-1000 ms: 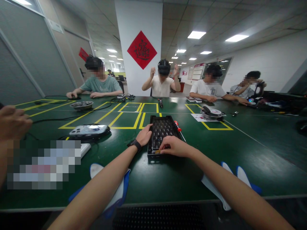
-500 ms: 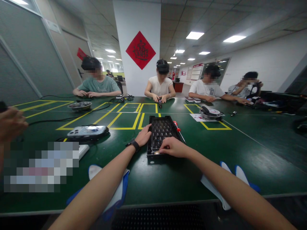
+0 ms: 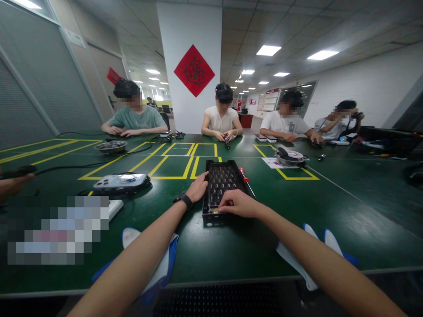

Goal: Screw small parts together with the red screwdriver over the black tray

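Note:
A black rectangular tray (image 3: 207, 215) with rows of small shiny parts inside lies lengthwise in front of me. My left hand (image 3: 198, 186) grips its left wall, the fingertips bent over the rim; a dark band circles that wrist. At the tray's near end, the thumb and fingers of my right hand (image 3: 236, 203) are pinched on a small brass-coloured piece (image 3: 216, 211). The fingers partly cover this piece, and its exact kind is too small to make out. Against the tray's right side lies a screwdriver (image 3: 245, 177) with a red and black handle.
White-and-blue gloves (image 3: 161, 259) (image 3: 297, 262) lie under both forearms. To the left are a phone (image 3: 122, 181) and a white power strip (image 3: 115, 210). Farther off stand a metal bowl (image 3: 111, 146) and a round device (image 3: 291, 157). Several people sit opposite; a co-worker's hand (image 3: 15, 185) shows at far left.
My hands stay at the tray; the brass-coloured piece looks slightly turned under my right fingers. The co-worker's hand at far left has dropped lower. Opposite, a person's tool has swung to the right.

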Demonstrator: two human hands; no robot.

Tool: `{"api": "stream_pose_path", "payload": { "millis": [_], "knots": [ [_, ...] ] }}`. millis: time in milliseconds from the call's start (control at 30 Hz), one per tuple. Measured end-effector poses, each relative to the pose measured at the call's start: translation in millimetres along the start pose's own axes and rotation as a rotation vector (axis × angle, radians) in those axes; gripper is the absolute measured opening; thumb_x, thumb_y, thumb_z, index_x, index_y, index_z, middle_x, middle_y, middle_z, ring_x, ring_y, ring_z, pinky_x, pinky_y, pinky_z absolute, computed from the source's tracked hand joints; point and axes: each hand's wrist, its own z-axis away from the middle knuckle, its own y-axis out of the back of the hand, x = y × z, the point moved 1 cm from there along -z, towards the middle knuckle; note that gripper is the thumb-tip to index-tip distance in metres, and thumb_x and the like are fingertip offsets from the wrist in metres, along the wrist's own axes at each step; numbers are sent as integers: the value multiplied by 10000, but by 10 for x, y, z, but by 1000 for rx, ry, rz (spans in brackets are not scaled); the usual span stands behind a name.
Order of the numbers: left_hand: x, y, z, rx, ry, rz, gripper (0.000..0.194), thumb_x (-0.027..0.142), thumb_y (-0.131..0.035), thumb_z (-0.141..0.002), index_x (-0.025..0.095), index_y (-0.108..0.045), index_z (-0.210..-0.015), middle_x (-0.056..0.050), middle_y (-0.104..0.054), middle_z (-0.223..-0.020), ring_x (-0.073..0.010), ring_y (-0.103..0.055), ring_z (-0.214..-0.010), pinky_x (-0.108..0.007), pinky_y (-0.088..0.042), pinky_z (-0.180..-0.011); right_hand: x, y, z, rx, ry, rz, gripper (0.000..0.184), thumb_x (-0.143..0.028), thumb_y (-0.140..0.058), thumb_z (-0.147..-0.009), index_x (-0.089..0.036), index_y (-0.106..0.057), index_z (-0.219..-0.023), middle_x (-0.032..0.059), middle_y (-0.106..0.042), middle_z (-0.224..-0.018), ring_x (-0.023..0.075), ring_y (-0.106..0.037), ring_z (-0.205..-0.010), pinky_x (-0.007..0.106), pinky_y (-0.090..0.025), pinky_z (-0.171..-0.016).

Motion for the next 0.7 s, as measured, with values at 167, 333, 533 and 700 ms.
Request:
{"api": "stream_pose_path", "payload": {
  "millis": [167, 333, 533, 700],
  "knots": [
    [-9, -11, -13, 6, 30, 5, 517, 265, -333, -795, 155, -324, -1301, -85, -383, -1327, -201, -362, -1208, -366, -267, -1018, 3, 1, 3, -29, 1, 19, 213, -321, -558, -766, -157, -669, -843, 45, -615, -787, 119, -528, -713, 239, -378, -662],
    [-28, -18, -22, 48, 133, -9, 556, 438, -280, -834, 120, -350, -1285, -125, -382, -1327, -223, -349, -1224, -374, -246, -1018, -25, 12, 7, -2, 26, 29, 201, -312, -564, -761, -158, -665, -841, 41, -607, -784, 113, -518, -701, 231, -376, -652],
    [-61, -31, -44, 27, 134, -57, 526, 438, -314, -827, 130, -405, -1244, -125, -382, -1328, -219, -347, -1228, -369, -236, -1017, -25, 10, 10, 19, 17, 16, 215, -336, -575, -750, -163, -668, -838, 37, -609, -774, 113, -518, -695, 228, -374, -648],
    [-77, -31, -49, 31, 119, -48, 517, 435, -335, -822, 153, -394, -1252, -107, -376, -1335, -214, -348, -1228, -362, -244, -1013, 2, 4, 8, -20, 31, 39, 219, -334, -551, -770, -166, -668, -847, 46, -619, -796, 127, -536, -734, 247, -382, -682]
  ]
}}
